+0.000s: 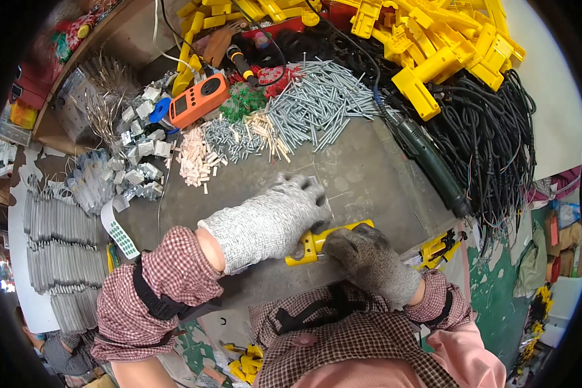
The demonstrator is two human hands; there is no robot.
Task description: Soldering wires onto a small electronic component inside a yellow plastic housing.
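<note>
With the clock centred on the yellow piece (310, 247), which lies low over the bench (368, 152) between the two gloved hands, the work on it looks to be at an early stage: two dark holes show in its left end, and no screw or cable can be seen fitted to it, though the gloves hide much of it. Plenty appears left to handle, judging by the loose supplies: long screws (323, 100) heaped at 12 o'clock, a pile of yellow mouldings (433, 55) at 1, bundled black cables (491, 129) at 2 with a dark power screwdriver (430, 168) lying nearer, and small pale pegs (195, 155) at 10. At 3 o'clock, by the bench edge, a few yellow-and-black parts (438, 250) sit together; whether these are finished cannot be told. The left hand (291, 207), at about 11, is half curled, its thumb touching the left end of the piece and its fingers bent on the far side; how firmly it grips, if at all, is hidden. The right hand (372, 262), at 4, is closed narrowly, fingers bunched around the right part of the same piece, which it seems to hold.
</note>
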